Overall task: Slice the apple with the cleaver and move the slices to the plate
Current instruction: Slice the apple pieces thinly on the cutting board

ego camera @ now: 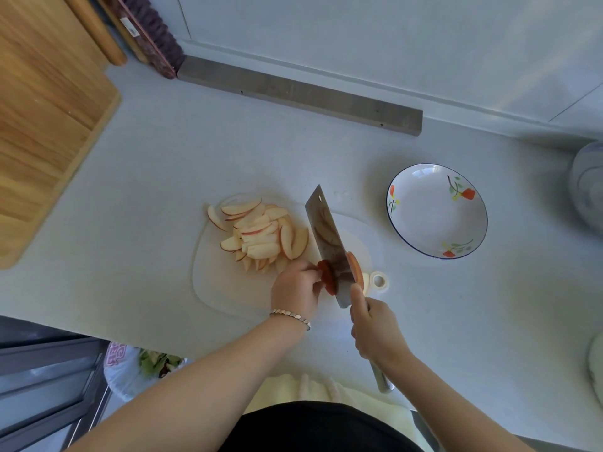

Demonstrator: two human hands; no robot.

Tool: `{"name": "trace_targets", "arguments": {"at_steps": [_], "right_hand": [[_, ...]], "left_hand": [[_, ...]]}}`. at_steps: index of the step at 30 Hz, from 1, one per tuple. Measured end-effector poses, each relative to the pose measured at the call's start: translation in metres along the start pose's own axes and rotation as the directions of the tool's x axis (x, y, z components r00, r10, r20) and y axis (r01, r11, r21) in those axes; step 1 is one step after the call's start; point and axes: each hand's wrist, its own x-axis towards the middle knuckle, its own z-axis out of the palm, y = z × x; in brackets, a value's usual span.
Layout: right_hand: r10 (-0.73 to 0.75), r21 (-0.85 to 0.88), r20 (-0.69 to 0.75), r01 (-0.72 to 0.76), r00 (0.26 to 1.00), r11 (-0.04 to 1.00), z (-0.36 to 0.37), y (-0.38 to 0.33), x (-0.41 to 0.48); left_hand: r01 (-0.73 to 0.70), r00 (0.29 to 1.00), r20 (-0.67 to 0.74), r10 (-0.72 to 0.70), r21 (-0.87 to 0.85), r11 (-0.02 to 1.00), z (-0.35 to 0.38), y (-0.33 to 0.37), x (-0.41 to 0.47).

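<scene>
One cleaver (327,243) through apple (326,279), plate (435,220) well apart

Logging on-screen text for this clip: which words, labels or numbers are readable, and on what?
Pink lettering on the white plastic bag: too blurred to read.
White label on the dark red slab by the wall: too small to read.
No text on the steel cleaver or flowered white plate.

The translucent white plastic cutting board (228,288) lies mid-counter, toward the near edge. A pile of thin red-skinned apple slices (257,233) sits on its far left part. The broad steel cleaver (326,236) stands right of them, its blade inside a red apple chunk (326,278). A round flower-painted ceramic plate (437,223) lies right of the board, apart from it, and a large wooden board (49,125) lies far left.
</scene>
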Motion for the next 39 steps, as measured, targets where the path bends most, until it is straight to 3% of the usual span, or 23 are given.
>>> {"name": "trace_targets", "arguments": {"at_steps": [7, 16, 32, 39], "right_hand": [[0.028, 0.185, 0.023, -0.032, 0.999, 0.982, -0.012, -0.001, -0.010], [-0.049, 0.015, 0.009, 0.049, 0.999, 0.999, -0.011, -0.002, -0.011], [-0.063, -0.102, 0.001, 0.063, 0.998, 0.993, -0.007, 0.000, -0.011], [-0.038, -0.043, 0.003, 0.038, 0.999, 0.998, -0.001, -0.016, 0.001]], "left_hand": [[0.018, 1.000, 0.001, -0.018, -0.020, 1.000, 0.000, 0.000, -0.001], [0.004, 1.000, -0.005, -0.004, -0.002, 1.000, -0.003, 0.002, -0.001], [-0.011, 1.000, 0.001, 0.011, 0.020, 1.000, 0.000, -0.001, 0.001], [0.001, 1.000, 0.013, -0.001, 0.033, 0.999, 0.002, -0.002, 0.003]]}}
